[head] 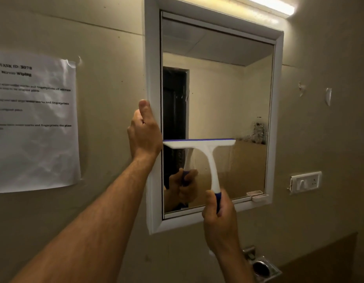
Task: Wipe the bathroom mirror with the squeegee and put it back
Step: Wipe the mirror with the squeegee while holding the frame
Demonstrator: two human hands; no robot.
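Observation:
A white-framed bathroom mirror (228, 94) hangs on the beige wall. The squeegee (205, 148) is white with a blue blade and a blue grip. Its blade lies level against the lower left part of the glass. My right hand (219, 219) is closed around the blue grip, below the mirror's bottom edge. My left hand (145, 131) grips the left side of the mirror frame (153, 64), thumb pointing up. The glass reflects the hand and the squeegee handle.
A printed paper sheet (34, 121) is taped to the wall at the left. A white switch plate (305, 181) sits to the right of the mirror. A metal holder (262, 266) is fixed to the wall below. A tube light (268, 5) glows above.

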